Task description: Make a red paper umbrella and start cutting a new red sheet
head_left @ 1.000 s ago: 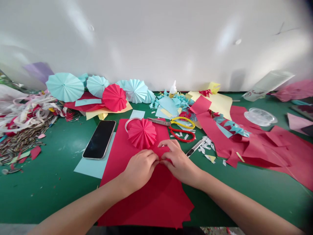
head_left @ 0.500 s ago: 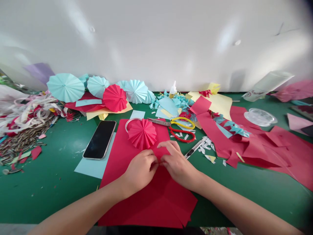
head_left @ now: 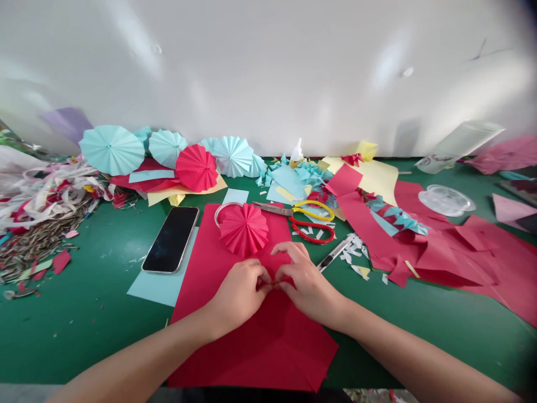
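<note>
Above a stack of red paper sheets (head_left: 235, 358), my left hand (head_left: 243, 291) and my right hand (head_left: 308, 288) meet at their fingertips. Both are closed in a pinch, thumb against finger. Whatever lies between them is too small and too red against the sheets to make out. Just beyond the left fingers rests a pleated red paper rosette (head_left: 244, 229), with a roll of white tape (head_left: 221, 210) partly hidden behind it. Scissors with yellow and red handles (head_left: 312, 211) lie past my right hand, and a utility knife (head_left: 335, 253) is close to its right side.
A phone (head_left: 170, 240) lies on light blue paper (head_left: 153, 288) at left. Blue rosettes (head_left: 112, 150) and a red one (head_left: 196, 168) line the wall. A glue bottle (head_left: 297, 151) stands among blue scraps. Cut red paper (head_left: 453, 252) and stacked plastic cups (head_left: 461, 146) are at right.
My fingertips have shifted very slightly, and the right index finger is a little more curled. Both hands stay together over the red paper; nothing else has moved.
</note>
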### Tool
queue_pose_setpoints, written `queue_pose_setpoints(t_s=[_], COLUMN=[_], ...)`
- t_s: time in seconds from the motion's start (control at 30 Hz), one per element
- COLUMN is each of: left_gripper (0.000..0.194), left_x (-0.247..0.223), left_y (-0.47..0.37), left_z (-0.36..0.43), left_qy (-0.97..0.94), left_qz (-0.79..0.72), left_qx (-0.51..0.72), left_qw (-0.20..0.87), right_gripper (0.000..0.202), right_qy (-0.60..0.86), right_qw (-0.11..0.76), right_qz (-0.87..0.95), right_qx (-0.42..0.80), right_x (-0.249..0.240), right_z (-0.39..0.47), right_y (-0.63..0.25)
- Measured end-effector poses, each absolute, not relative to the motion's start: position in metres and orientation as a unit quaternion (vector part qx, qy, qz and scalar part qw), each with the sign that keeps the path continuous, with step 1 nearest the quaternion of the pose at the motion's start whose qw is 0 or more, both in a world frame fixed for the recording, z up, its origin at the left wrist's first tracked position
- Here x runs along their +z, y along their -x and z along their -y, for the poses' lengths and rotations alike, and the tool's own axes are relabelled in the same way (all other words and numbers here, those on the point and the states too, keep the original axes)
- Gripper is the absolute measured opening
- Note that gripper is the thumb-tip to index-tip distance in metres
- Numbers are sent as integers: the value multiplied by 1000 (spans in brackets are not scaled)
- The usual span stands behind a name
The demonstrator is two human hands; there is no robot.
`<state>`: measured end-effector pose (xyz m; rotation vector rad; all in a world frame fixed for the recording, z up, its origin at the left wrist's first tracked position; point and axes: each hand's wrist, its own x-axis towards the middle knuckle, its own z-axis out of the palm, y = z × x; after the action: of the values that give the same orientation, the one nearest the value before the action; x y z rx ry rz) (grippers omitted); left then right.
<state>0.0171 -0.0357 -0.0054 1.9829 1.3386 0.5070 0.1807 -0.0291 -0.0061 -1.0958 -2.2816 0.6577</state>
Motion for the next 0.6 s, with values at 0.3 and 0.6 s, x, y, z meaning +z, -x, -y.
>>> queue_pose_setpoints(t_s=[0.3,0.6], left_gripper=[6,7], left_x=[-1,1], left_y=[-16,-16], left_z=[35,34], left_qy=[-721,-716], left_qz=[-541,-535], left_qx=[220,232], left_qw=[375,385], right_gripper=[16,23], right_qy=[412,394], right_qw=[243,238], right_qz=[855,867], right_qx=[201,191], right_x=[-5,-2], right_z=[25,26], right_y=[-183,-181])
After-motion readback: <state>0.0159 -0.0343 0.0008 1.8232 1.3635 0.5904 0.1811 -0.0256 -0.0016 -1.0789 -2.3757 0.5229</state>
